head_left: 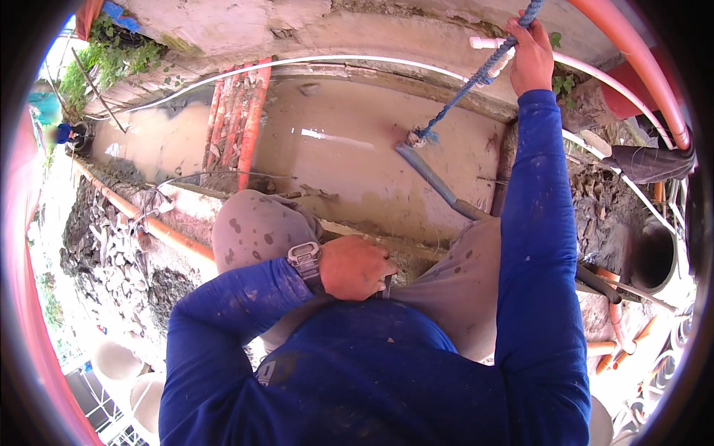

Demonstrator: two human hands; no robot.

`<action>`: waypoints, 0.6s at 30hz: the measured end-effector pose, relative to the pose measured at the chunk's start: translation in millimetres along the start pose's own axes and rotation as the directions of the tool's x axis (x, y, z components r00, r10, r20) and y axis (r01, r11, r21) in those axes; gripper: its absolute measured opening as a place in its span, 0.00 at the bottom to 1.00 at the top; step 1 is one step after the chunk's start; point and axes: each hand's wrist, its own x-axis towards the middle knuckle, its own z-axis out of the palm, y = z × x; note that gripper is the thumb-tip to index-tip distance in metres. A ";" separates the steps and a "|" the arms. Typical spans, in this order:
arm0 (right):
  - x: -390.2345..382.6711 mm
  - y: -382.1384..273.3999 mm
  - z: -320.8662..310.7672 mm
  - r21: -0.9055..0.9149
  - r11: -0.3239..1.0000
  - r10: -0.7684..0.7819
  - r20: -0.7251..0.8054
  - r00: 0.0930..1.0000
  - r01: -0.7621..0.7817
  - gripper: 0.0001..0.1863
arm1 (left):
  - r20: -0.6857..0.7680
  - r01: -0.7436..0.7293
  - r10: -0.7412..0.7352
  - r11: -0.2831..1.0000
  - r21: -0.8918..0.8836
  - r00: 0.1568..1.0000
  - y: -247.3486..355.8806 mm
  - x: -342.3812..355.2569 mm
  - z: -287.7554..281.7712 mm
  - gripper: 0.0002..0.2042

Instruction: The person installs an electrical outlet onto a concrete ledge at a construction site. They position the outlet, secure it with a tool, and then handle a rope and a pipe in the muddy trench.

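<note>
My right hand is raised at the top right, fingers wrapped round a twisted blue rope. The rope slopes down to a knot at the end of a grey pipe or hose in muddy water. A short white pipe fitting is just beside that hand. My left hand, with a watch above it, rests curled at my lap between my knees, beside a narrow dark item whose nature I cannot make out.
Orange pipes cross the trench; another runs along the near left edge. White conduit follows the concrete wall. A distant person is at far left. Large round pipes and rubble lie at the sides.
</note>
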 end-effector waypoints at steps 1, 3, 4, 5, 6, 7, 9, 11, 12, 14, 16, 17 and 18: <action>-0.2 -1.3 4.6 0.019 0.999 -0.033 0.022 0.999 0.033 0.22 | 0.003 0.000 0.000 1.000 -0.003 1.000 -0.4 -0.1 1.6 0.14; -10.4 -7.2 4.2 -0.163 0.979 -0.114 0.070 0.991 0.124 0.24 | 0.025 0.021 -0.021 1.000 -0.002 0.999 1.4 -0.7 0.4 0.15; -16.0 -14.5 8.4 -0.251 0.953 -0.151 0.099 0.984 0.171 0.26 | 0.037 0.031 -0.031 1.000 0.001 0.999 2.8 -1.0 -1.2 0.15; -17.3 -17.3 9.2 -0.258 0.946 -0.174 0.103 0.979 0.195 0.23 | 0.047 0.039 -0.039 0.999 -0.006 0.998 3.7 -0.9 -2.5 0.15; -18.3 -19.2 9.3 -0.265 0.939 -0.197 0.106 0.975 0.218 0.21 | 0.057 0.047 -0.047 0.999 -0.012 0.997 4.4 -0.7 -3.8 0.16; -19.5 -21.3 9.1 -0.274 0.931 -0.220 0.110 0.969 0.243 0.19 | 0.067 0.053 -0.052 0.998 -0.018 0.996 5.0 0.1 -5.0 0.16; -21.0 -21.0 15.1 -0.162 0.978 -0.124 0.069 0.990 0.134 0.17 | 0.073 0.048 -0.045 0.998 -0.037 0.996 5.0 -0.8 -8.1 0.17; -15.4 -17.7 13.7 -0.094 0.993 -0.070 0.034 0.997 0.073 0.15 | 0.080 0.044 -0.039 0.998 -0.052 0.996 5.3 -0.2 -11.2 0.18; -14.7 -17.0 10.8 -0.107 0.991 -0.072 0.037 0.997 0.076 0.16 | 0.085 0.047 -0.042 0.997 -0.058 0.995 6.0 -0.1 -12.4 0.18; -17.3 -17.5 17.6 -0.119 0.990 -0.074 0.044 0.996 0.078 0.16 | 0.094 0.068 -0.062 0.996 -0.064 0.994 6.4 0.3 -12.9 0.18; -15.0 -14.6 16.2 -0.130 0.986 -0.102 0.040 0.994 0.107 0.16 | 0.099 0.087 -0.081 0.994 -0.063 0.992 6.6 1.5 -13.4 0.19; -14.9 -17.7 14.3 -0.156 0.982 -0.096 0.041 0.994 0.102 0.16 | 0.094 0.080 -0.074 0.995 -0.062 0.993 6.6 2.2 -14.2 0.20; -15.2 -21.7 12.8 -0.183 0.978 -0.091 0.042 0.995 0.097 0.15 | 0.090 0.072 -0.067 0.995 -0.061 0.994 6.7 3.2 -15.1 0.20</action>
